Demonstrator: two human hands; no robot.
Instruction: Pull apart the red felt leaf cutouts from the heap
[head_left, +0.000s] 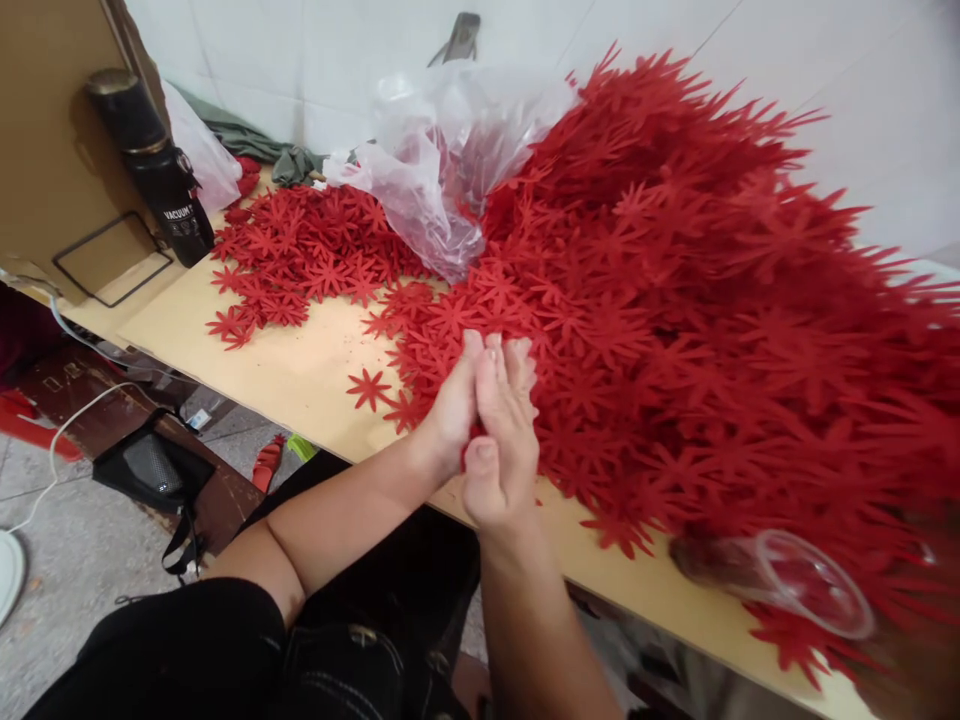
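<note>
My left hand (pixel 454 400) and my right hand (pixel 510 440) are pressed palm to palm over the front edge of a heap of red felt-like flower cutouts (pixel 600 300). The fingers of both point away from me, straight and close together. The right thumb lies bent across the near side. A small patch of red shows between the palms near that thumb; I cannot tell whether it is a held piece or the heap behind. A single loose red cutout (pixel 369 390) lies on the table left of my hands.
A crumpled clear plastic bag (pixel 450 190) rests among the cutouts at the back. A black vacuum flask (pixel 161 180) stands far left by a cardboard box (pixel 60 120). Near the right front edge of the wooden table (pixel 300 370), a clear plastic cup (pixel 810 580) lies on its side.
</note>
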